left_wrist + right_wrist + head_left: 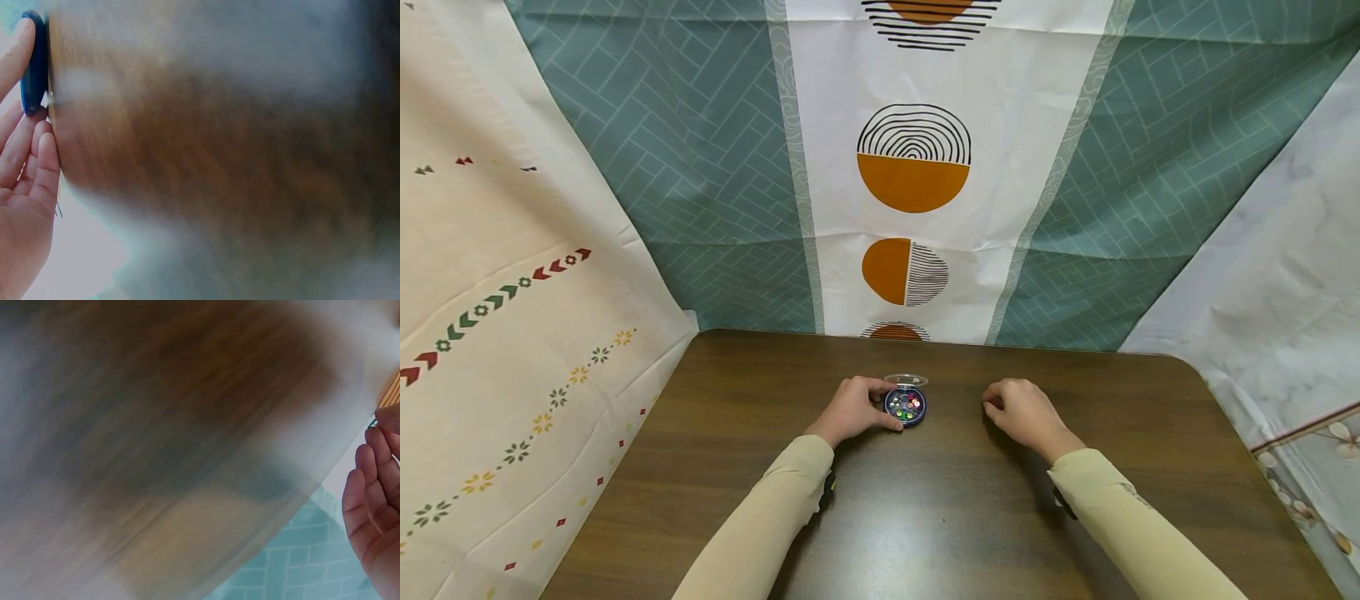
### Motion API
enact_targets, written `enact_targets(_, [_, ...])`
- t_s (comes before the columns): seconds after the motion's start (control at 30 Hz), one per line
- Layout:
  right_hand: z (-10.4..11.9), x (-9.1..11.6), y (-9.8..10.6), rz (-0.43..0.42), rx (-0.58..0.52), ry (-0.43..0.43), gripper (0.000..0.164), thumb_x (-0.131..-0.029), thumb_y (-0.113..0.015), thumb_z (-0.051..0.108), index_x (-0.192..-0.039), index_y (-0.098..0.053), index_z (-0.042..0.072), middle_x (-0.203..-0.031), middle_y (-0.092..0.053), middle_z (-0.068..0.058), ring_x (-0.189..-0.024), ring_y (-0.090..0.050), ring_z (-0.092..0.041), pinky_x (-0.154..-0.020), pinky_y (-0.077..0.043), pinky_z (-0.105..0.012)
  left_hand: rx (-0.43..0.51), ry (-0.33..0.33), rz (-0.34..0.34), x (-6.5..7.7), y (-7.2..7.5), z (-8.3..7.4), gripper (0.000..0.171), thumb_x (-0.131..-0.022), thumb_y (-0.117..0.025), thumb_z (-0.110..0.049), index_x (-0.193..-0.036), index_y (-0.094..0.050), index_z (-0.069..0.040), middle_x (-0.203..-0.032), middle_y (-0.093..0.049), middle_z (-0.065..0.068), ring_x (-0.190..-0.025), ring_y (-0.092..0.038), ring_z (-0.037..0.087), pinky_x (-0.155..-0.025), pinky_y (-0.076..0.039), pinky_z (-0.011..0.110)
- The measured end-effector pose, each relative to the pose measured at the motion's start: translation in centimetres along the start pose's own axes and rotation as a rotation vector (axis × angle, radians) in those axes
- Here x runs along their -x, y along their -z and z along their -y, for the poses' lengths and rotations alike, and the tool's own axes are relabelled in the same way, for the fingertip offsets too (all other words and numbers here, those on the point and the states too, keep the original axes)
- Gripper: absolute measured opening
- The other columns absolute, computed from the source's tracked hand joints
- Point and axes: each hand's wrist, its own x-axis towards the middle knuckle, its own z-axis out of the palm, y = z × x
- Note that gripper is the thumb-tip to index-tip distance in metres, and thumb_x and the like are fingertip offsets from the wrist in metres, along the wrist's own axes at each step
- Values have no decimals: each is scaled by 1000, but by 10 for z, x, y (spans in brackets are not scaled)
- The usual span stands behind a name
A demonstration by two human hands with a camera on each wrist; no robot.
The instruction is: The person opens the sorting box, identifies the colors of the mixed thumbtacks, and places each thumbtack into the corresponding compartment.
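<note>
A small round dark-blue case (905, 406) lies on the table with its clear lid (907, 380) raised at the far side. Several tiny shiny pieces in green, red, pink and gold sit inside it. My left hand (852, 410) grips the case's left side between thumb and forefinger. In the left wrist view the blue case (35, 62) shows edge-on by the thumb. To the right of the case, apart from it, is my right hand (1024, 414), thumb and forefinger pinched together. A tiny green thing (373, 422) shows at those fingertips in the right wrist view; its kind is unclear.
The brown wooden table (940, 517) has rounded far corners. Behind it hangs a teal and white cloth (992, 167) with orange half-circles. A cream patterned cloth (490, 333) borders the left side, and a marbled white cloth (1285, 317) the right.
</note>
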Motion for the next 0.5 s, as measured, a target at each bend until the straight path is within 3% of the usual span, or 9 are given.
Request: enact_targets(0.5, [52, -24, -7, -20, -15, 142, 10, -80, -69, 20, -90, -70, 16, -84, -60, 10, -79, -53, -6, -73, -45, -28, -2, -1, -10, 0, 0, 0, 65, -58, -84, -45, -116, -65, -24, -108, -61, -12, -86, -52, 10, -74, -44, 24])
